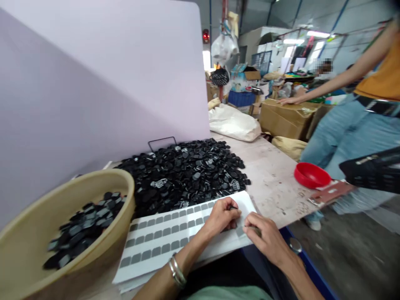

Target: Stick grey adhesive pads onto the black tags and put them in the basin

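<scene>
A white sheet (184,223) with rows of grey rounded stickers lies at the table's front edge. Over its right part, my left hand (222,214) is closed on a small black piece (232,208), pinched between thumb and fingers. Just to the right, my right hand (264,233) has its fingers pressed together around a small dark object (256,230), too small to name. A grey sticker shows on the sheet between the two hands. Behind the sheet spreads a large heap of black pieces (184,171).
A beige basin (129,196) with black pieces stands at the left. A pale panel (125,75) rises behind the heap. At the right are a red bowl (311,175), a brown strip (333,193) and a blue crate (315,275). A person stands beyond, hand on a cardboard box (286,121).
</scene>
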A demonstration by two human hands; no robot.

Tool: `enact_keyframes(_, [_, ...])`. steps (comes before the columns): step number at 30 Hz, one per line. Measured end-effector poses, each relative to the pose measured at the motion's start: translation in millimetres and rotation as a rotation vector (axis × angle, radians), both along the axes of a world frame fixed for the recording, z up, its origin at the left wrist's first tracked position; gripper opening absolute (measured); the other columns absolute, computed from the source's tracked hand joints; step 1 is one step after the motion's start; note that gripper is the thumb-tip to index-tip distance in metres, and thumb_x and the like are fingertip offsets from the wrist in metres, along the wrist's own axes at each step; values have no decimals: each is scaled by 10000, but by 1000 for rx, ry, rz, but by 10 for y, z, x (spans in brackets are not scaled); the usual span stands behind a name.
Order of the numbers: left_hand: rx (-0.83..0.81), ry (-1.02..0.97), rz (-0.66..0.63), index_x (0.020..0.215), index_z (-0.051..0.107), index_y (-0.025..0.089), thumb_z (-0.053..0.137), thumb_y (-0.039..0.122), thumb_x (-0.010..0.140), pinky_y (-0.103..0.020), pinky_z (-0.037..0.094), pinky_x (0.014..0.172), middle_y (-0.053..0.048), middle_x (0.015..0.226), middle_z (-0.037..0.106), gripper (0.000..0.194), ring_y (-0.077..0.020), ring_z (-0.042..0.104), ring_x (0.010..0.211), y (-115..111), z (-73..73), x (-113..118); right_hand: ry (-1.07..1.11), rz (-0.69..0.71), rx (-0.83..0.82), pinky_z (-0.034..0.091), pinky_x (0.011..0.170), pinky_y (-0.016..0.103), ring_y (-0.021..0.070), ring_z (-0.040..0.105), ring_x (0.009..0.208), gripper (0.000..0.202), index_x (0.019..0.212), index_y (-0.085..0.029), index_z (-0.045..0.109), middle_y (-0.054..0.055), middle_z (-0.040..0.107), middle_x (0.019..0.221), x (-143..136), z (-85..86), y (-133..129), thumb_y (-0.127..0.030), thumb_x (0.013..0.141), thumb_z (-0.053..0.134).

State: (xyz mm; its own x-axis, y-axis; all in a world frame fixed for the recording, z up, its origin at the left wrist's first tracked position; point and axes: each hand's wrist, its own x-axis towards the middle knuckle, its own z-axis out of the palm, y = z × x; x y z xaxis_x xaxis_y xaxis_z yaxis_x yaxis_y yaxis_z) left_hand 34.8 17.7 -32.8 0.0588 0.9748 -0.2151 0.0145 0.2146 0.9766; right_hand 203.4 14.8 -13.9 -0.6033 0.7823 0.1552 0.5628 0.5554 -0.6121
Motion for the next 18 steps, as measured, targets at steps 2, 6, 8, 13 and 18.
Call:
enact_keyframes(2, [20, -14, 94, 701, 472, 183, 614, 303, 665, -188, 295, 364, 16, 507, 539, 190, -106, 478, 388, -15, 72, -117, 207, -28, -156, 372, 596, 243, 142, 488, 630, 209, 704, -207, 505, -16, 512, 664, 101, -26, -49, -302, 881, 450])
enact_keyframes(6, [124, 62, 413, 755, 442, 193, 600, 341, 672, -178, 315, 433, 53, 563, 501, 232, -76, 436, 450, -88, 240, -708, 428, -290, -390, 310, 514, 253, 131, 417, 547, 278, 717, -204, 580, -20, 487, 597, 316, -282, -136, -468, 802, 554])
enact_keyframes(8, [151, 146, 549, 795, 476, 185, 613, 371, 683, -171, 284, 439, 73, 545, 456, 256, -67, 381, 449, -184, 327, -1067, 507, -385, -506, 302, 484, 249, 116, 410, 511, 310, 808, -198, 632, -10, 532, 624, 375, -416, -180, -502, 751, 604])
enact_keyframes(13, [71, 343, 622, 808, 581, 169, 658, 489, 698, -181, 239, 431, 68, 480, 428, 346, -85, 349, 452, -633, 454, -1431, 685, -458, -732, 216, 377, 204, 52, 290, 375, 410, 953, -166, 650, -33, 492, 530, 320, -402, -304, -504, 720, 652])
enact_keyframes(18, [-3, 498, 637, 872, 602, 191, 564, 617, 733, -207, 259, 443, 58, 469, 397, 449, -116, 358, 469, -1119, 400, -1154, 927, -455, -767, 235, 345, 159, 58, 343, 421, 377, 937, -150, 624, -43, 457, 548, 113, -168, -315, -457, 725, 672])
